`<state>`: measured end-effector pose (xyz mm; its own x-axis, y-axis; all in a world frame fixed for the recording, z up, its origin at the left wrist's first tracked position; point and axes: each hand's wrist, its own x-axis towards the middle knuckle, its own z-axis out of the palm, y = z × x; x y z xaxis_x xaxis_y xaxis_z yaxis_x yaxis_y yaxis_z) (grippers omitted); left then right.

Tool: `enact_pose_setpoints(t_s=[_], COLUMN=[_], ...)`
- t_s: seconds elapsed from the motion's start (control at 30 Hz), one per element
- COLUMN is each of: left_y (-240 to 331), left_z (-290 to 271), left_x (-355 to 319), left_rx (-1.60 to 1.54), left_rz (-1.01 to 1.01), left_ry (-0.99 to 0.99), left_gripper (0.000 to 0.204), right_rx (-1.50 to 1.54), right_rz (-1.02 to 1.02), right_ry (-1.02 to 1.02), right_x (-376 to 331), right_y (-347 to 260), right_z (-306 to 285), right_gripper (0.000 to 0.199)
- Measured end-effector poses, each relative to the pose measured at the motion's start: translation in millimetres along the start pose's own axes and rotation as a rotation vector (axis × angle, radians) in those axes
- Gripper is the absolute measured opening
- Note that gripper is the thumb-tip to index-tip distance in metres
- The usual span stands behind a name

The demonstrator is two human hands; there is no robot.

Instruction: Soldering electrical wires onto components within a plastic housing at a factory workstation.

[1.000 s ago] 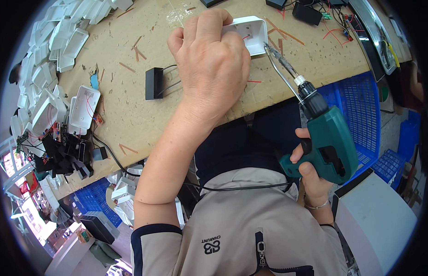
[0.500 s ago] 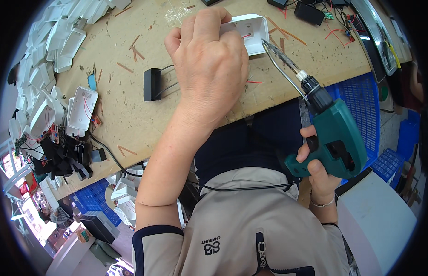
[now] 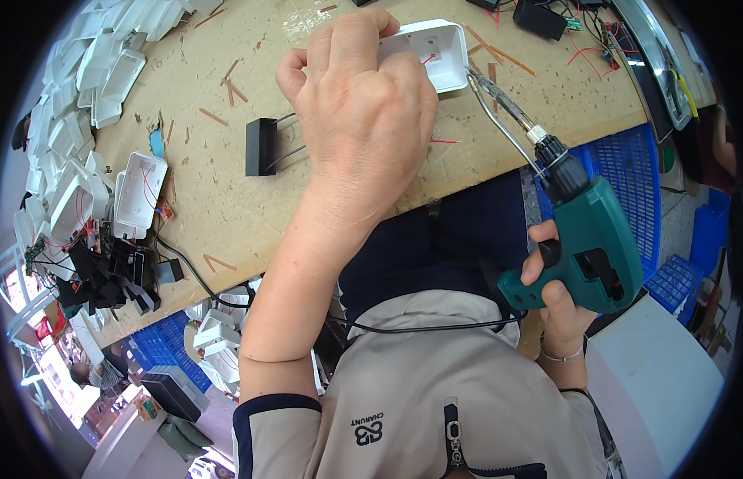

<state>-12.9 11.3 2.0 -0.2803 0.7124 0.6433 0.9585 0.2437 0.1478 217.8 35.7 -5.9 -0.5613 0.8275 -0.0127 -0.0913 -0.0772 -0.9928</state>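
Note:
My left hand (image 3: 367, 120) is closed on a small white plastic case (image 3: 447, 60), its fingers over the left end and hiding part of the inside. A short red wire shows within the case. My right hand (image 3: 559, 295) grips a green soldering gun (image 3: 599, 239) by its handle. The gun's metal tip and thin feed tube point up and left, close by the case's right wall; whether they touch it I cannot tell. Left of my left wrist lies a black box-shaped part (image 3: 261, 148), from which two dark leads run under the hand.
White cases (image 3: 120, 76) are heaped along the table's left side, with black parts (image 3: 116, 271) and wired boards below them. Thin brown strips (image 3: 214, 117) lie scattered on the table (image 3: 212, 176). Black parts (image 3: 539, 20) and red wires sit at the far right. A blue basket (image 3: 627, 191) stands beyond the edge.
The soldering gun has shifted slightly right, taking its tip from over the case's corner to just beside its right wall. My left hand still holds the case, almost unmoved.

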Motion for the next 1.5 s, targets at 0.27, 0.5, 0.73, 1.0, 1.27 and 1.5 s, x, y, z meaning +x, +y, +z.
enact_pose_setpoints(t_s=[0.27, 0.5, 0.73, 1.0, 1.27, 1.5], left_y=[0.9, -14.9, -22.2, -23.1, -21.6, -22.1], left_z=[10.0, 44.3, 67.3, 67.1, 66.8, 67.5], left_x=[9.0, 9.2, 10.0, 9.6, 10.4, 12.1], left_rx=[0.002, -0.128, -0.243, -0.206, -0.188, -0.142], left_rz=[-0.123, 0.08, 0.323, 0.322, 0.299, 0.301], left_ry=[-0.092, 0.352, 0.803, 0.81, 0.816, 0.834], left_gripper=[0.007, 0.008, 0.009, 0.009, 0.008, 0.009], right_rx=[-0.074, -0.072, -0.098, -0.11, -0.122, -0.125], right_rz=[0.001, 0.018, 0.005, 0.045, 0.078, 0.087], right_ry=[-0.042, -0.057, -0.054, -0.062, -0.075, -0.082], right_x=[4.7, 6.2, 9.2, 11.1, 11.5, 12.0], right_y=[-0.1, -0.5, 1.4, -0.6, -3.2, -3.9], right_z=[5.7, 8.4, 10.3, 14.6, 15.6, 16.0], right_gripper=[0.06, 0.061, 0.06, 0.06, 0.058, 0.056])
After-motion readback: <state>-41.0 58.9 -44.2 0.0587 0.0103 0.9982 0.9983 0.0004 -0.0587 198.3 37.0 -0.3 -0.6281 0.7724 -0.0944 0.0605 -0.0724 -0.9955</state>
